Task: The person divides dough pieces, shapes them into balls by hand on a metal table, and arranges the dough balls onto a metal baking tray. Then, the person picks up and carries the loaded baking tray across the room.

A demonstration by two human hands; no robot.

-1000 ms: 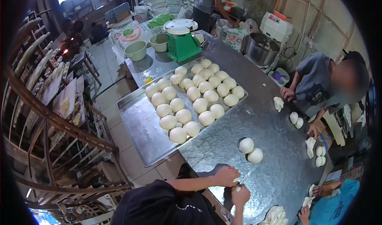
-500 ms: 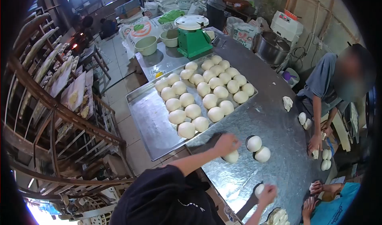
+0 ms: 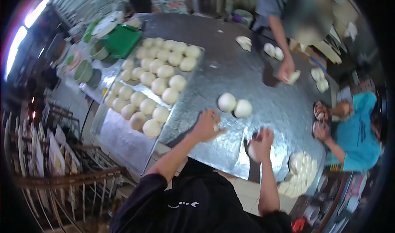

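Observation:
My left hand (image 3: 205, 126) is cupped low over the metal table, its fingers curled. A pale bit of a dough ball (image 3: 215, 127) shows under it; the rest is hidden. Slightly nearer and to the right, my right hand (image 3: 264, 141) curls around another dough ball (image 3: 252, 151), which shows at its left side. Just beyond my hands, two smooth round dough balls (image 3: 226, 102) rest side by side, touching. To the right of my right hand lies a pile of cut dough pieces (image 3: 299, 172) near the table's edge.
On the left stands a large metal tray (image 3: 119, 144) with many dough balls. Behind it are a green scale (image 3: 120, 41) and bowls (image 3: 83, 71). Across the metal table (image 3: 205, 74), one person's hand (image 3: 286, 70) holds dough; another person in a blue shirt (image 3: 360, 130) works at the right.
The view has turned to the right and downward, bringing the dough pile into sight. My left hand now covers most of its dough ball. My right hand stays at its ball.

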